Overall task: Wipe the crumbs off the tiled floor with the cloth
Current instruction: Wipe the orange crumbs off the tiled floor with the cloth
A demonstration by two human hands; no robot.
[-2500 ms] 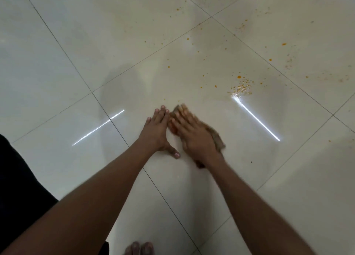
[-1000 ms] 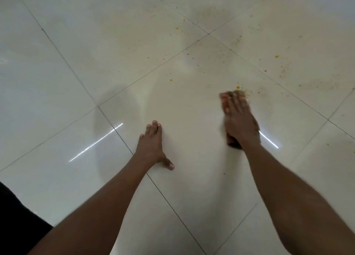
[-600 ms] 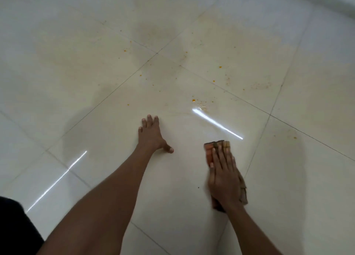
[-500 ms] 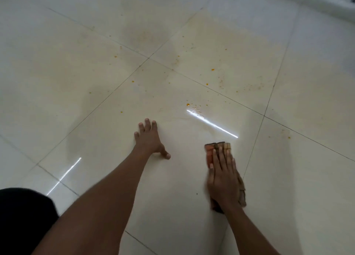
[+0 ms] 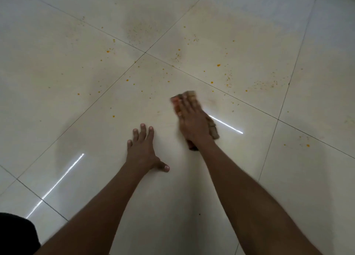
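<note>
My right hand [image 5: 193, 120] lies flat on a brown and orange cloth [image 5: 213, 127], pressing it against the glossy cream tiled floor [image 5: 96, 62]. The cloth's far edge sticks out beyond my fingertips and looks blurred. My left hand [image 5: 143, 149] rests palm down on the same tile, fingers spread, holding nothing, a short way left of the cloth. Orange crumbs [image 5: 218, 65] lie scattered over the tiles beyond and to both sides of the cloth, with a few more crumbs [image 5: 307, 145] on the tile at the right.
Dark grout lines [image 5: 145, 52] cross just beyond my hands. Bright light streaks [image 5: 226, 125] reflect off the floor by the cloth and at the lower left. A dark piece of my clothing [image 5: 17, 233] fills the bottom left corner.
My right hand has pushed the cloth away from me, past the left hand's fingertips and towards the crumbs. The left hand stays planted. The view has tilted back down.
</note>
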